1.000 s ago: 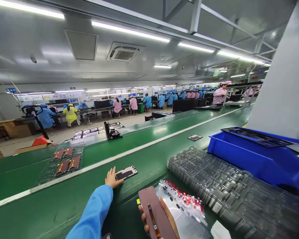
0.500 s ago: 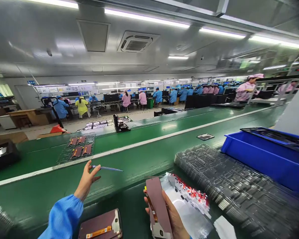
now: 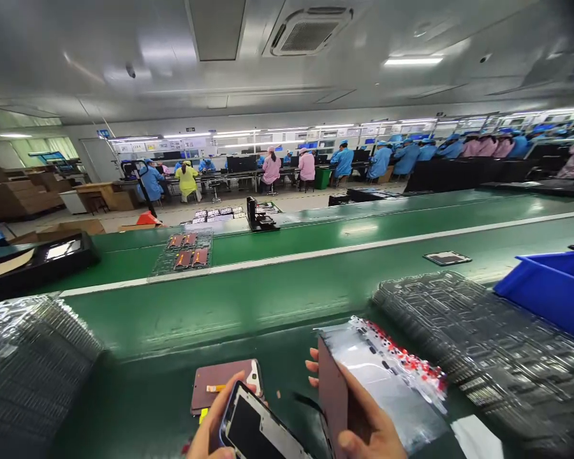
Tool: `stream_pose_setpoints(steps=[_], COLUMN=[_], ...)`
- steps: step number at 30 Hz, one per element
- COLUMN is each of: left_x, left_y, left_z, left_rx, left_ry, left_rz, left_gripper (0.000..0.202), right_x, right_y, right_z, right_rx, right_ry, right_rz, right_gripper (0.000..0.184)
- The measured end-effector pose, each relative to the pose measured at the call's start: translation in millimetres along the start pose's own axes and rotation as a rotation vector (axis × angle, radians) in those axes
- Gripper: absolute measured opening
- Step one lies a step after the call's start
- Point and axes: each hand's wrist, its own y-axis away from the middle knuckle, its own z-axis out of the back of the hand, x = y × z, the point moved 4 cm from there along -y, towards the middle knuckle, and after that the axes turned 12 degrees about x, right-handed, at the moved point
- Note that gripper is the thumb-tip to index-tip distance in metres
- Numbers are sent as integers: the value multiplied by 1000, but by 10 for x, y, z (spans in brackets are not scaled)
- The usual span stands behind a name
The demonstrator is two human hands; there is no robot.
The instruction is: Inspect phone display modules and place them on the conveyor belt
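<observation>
My left hand (image 3: 209, 428) is closed around a phone frame (image 3: 254, 424) with a blue-black rim and a grey and black inner face. In my right hand (image 3: 370, 417) a phone screen panel (image 3: 333, 396) stands almost on edge, its brown back showing. A dark strip, blurred, juts from the panel's left side. Behind my left hand, a second phone screen panel (image 3: 201, 381) with an orange flex cable lies on the green mat. Beyond my right hand are clear plastic sheets (image 3: 385, 376) with red and black tabs along one edge.
Stacked clear trays stand at left (image 3: 33, 376) and right (image 3: 463, 331). A blue bin (image 3: 550, 296) is at far right. Across the green belt (image 3: 268, 290) sit a tray of brown panels (image 3: 160, 262) and a black fixture (image 3: 259, 217). Several people work at benches behind.
My left hand has come back from over the belt to the mat, bringing the thin frame close to the panel. The panel in my right hand has turned more edge-on. The view has shifted left and down.
</observation>
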Motion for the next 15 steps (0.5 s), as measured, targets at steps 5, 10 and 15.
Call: stream_pose_setpoints(steps=[5, 10, 15], left_x=[-51, -158, -125], left_y=[-35, -35, -17], left_z=[-178, -328, -316], left_rx=[97, 143, 137], left_ry=[-32, -44, -89], left_rz=[47, 19, 24], left_gripper=[83, 77, 81], right_x=[90, 160, 228], right_y=[46, 77, 81], right_z=[-188, -216, -248], right_rx=[204, 281, 303], right_ry=[379, 547, 605], right_rz=[115, 118, 115], right_gripper=[66, 65, 65])
